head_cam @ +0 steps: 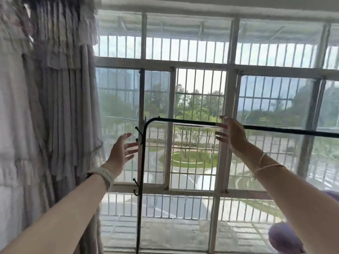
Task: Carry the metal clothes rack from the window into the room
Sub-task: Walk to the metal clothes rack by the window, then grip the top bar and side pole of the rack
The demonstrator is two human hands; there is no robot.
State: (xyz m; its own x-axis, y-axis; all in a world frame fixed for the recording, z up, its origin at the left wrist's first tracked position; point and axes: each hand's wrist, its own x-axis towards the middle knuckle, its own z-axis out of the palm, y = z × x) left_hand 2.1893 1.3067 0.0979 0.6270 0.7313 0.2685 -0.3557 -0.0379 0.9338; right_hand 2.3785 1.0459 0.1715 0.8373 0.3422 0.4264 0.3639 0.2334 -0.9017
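Note:
A thin black metal clothes rack (pixel 141 171) stands upright right in front of the window. Its left post rises from the floor, bends at the top corner and runs as a top bar to the right edge of the view. Small hooks stick out of the post on its left side. My left hand (pixel 122 153) is raised just left of the post, fingers spread, holding nothing. My right hand (pixel 232 133) is at the top bar with fingers apart, in front of the bar but not closed around it.
A large white-framed window (pixel 231 99) with security bars fills the view ahead. A grey pleated curtain (pixel 60 110) hangs close on the left, beside the rack's post. A purple soft object (pixel 283 237) lies at the lower right.

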